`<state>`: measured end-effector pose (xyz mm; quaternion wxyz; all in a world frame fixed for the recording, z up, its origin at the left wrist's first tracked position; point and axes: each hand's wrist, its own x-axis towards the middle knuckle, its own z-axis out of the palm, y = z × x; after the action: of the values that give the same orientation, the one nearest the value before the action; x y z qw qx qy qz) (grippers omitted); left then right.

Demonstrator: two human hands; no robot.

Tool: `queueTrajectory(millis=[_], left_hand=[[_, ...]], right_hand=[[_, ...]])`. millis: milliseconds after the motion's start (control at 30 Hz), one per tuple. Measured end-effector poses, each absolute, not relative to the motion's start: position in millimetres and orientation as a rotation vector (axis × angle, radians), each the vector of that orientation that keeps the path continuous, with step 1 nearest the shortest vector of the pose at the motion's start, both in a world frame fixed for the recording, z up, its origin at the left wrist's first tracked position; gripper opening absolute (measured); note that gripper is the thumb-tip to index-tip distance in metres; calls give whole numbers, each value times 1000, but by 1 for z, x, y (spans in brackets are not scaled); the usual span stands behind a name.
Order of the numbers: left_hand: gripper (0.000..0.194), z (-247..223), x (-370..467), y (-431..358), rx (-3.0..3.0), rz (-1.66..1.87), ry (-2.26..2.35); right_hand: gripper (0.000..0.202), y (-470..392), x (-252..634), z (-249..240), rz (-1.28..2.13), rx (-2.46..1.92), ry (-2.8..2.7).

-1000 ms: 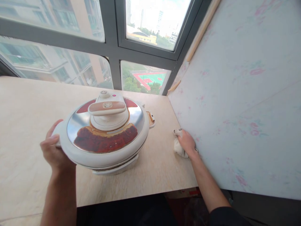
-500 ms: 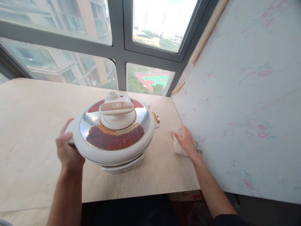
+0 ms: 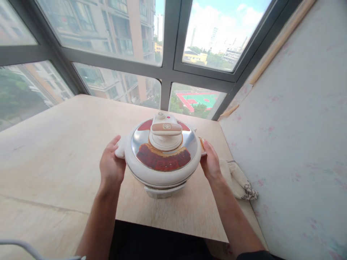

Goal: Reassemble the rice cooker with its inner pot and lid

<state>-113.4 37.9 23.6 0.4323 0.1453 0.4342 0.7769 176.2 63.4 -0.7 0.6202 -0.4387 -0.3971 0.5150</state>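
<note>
Both grips hold the cream cooker (image 3: 162,159) by its side handles, left hand (image 3: 110,167) and right hand (image 3: 210,164), cloth (image 3: 238,180) lying beside on the bench (image 3: 54,151).

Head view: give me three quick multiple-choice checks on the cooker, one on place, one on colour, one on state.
1. Where does the cloth lie?
A. on the cooker's lid
B. on the counter, right of the cooker, by the wall
C. under the left hand

2. What colour is the lid handle?
A. tan
B. blue
C. black

3. How is the cooker held?
A. by neither hand
B. by the right hand alone
C. by both hands, one at each side

Answers:
1. B: the cloth sits on the counter between the right hand and the wall.
2. A: a tan bar on a cream knob.
3. C: the left hand grips the left side handle, and the right hand is at the right one.
</note>
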Motion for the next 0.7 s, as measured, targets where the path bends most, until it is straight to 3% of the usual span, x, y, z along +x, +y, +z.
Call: queueTrajectory(millis=[367,700], left_hand=[[37,53,-109,48,240,1863,1140],[37,58,-82,42,228,1863,1127]], right_hand=[[27,76,157,3,1016,-1007,-703],[31,74,189,-2,1020,-1043,-706]])
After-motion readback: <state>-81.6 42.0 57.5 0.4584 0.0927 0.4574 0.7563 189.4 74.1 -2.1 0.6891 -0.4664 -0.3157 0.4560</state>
